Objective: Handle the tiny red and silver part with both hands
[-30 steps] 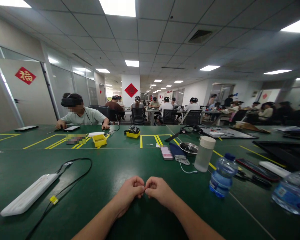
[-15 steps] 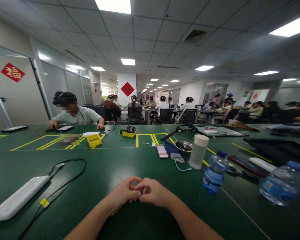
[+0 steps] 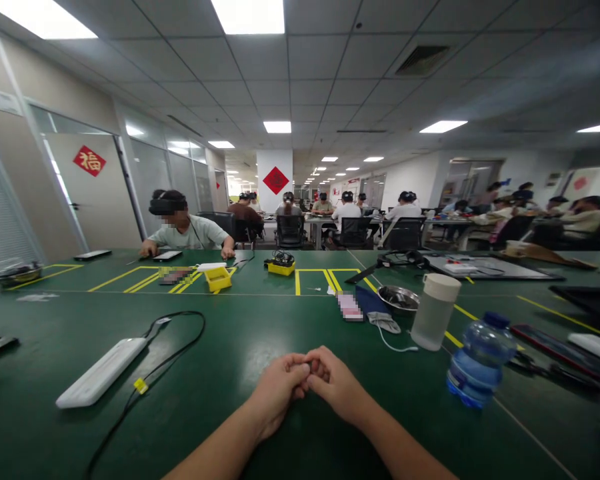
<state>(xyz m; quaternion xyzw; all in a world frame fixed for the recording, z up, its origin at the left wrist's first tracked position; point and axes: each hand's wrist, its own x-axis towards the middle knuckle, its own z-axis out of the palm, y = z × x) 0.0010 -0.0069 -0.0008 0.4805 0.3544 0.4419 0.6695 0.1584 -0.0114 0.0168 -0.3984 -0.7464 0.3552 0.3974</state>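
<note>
Left hand (image 3: 280, 390) and right hand (image 3: 337, 387), two in all, meet above the bench (image 3: 230, 353); fingers curled narrow, and whether they enclose anything cannot be determined. Nearest left lies one white slab-shaped device (image 3: 103, 373) with one black cable (image 3: 180, 363). Right stand one lidded tumbler (image 3: 435, 313) and one blue-capped bottle (image 3: 481, 363). Farther ahead: two yellow trays (image 3: 218, 280).

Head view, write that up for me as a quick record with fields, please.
Hands: left hand and right hand together, fingers touching
Held: cannot tell; fingers hide it
Surface: green table
Left of hands: white slab-shaped device
Right of hands: frosted tumbler, water bottle, both upright
Across: seated person
</note>
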